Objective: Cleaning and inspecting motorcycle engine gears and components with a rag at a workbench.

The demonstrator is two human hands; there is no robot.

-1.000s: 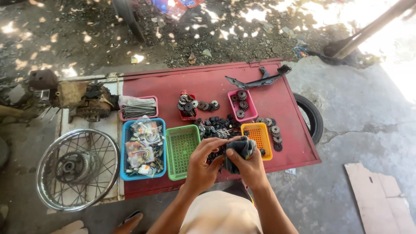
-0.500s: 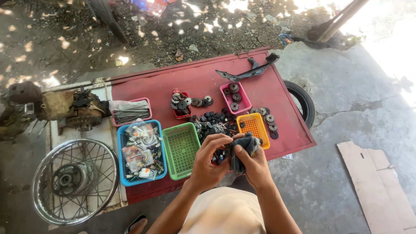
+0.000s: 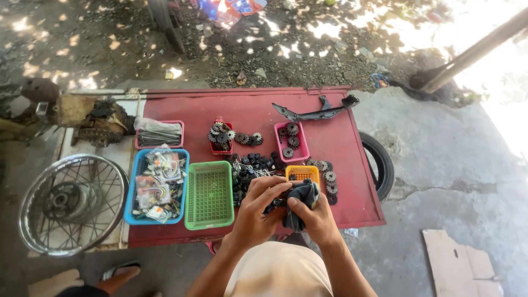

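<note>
Both my hands meet over the front edge of a red table [image 3: 330,110]. My right hand [image 3: 312,217] grips a dark cloth [image 3: 301,197] bunched around something small. My left hand [image 3: 257,206] pinches a small dark part against that cloth; the part itself is mostly hidden. Just beyond my fingers stands a small orange basket [image 3: 302,172] with gears in it. An empty green basket [image 3: 209,195] lies left of my left hand.
A blue tray [image 3: 132,187] of packaged parts, a pink tray [image 3: 159,135] of spokes, a pink basket [image 3: 291,142] of gears and loose sprockets [image 3: 242,137] lie on the table. A spoked wheel [image 3: 71,203] rests at left, a tyre [image 3: 379,165] at right.
My hands keep working the cloth over the small part in nearly the same spot. The view has shifted slightly; the things on the table stay put.
</note>
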